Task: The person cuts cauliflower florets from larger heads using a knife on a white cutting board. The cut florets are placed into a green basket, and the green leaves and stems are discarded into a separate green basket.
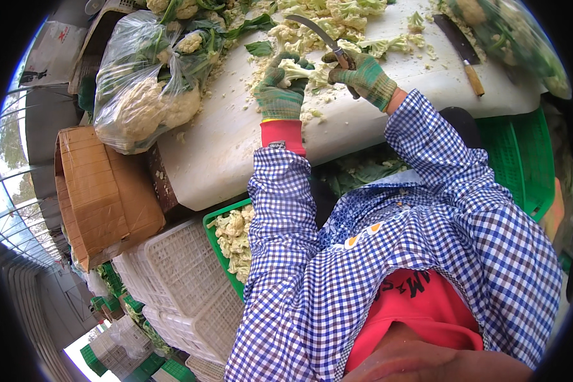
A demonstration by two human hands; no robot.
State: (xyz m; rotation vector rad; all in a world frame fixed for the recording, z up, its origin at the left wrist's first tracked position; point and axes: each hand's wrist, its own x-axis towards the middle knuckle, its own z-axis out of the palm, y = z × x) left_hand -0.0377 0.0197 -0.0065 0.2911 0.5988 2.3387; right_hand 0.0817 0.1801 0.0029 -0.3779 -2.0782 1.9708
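My left hand (281, 90), in a striped green knit glove, grips a piece of cauliflower (296, 71) by its pale stalk. Close on its right, my gloved right hand (365, 76) is closed around the handle of a curved knife (317, 31). The blade points up and to the left, over a heap of cut cauliflower florets (346, 19). Between the hands, one end of the held piece comes near my right fingertips; whether they touch it I cannot tell. Crumbs and small florets lie on the white work surface (219, 157) below.
A cleaver (458, 43) with a wooden handle lies at the right. Bagged cauliflower heads (143, 105) stand at the left, with another plastic bag (511, 38) at the far right. A cardboard box (105, 191), white crates (186, 267) and green crates (520, 157) surround the table.
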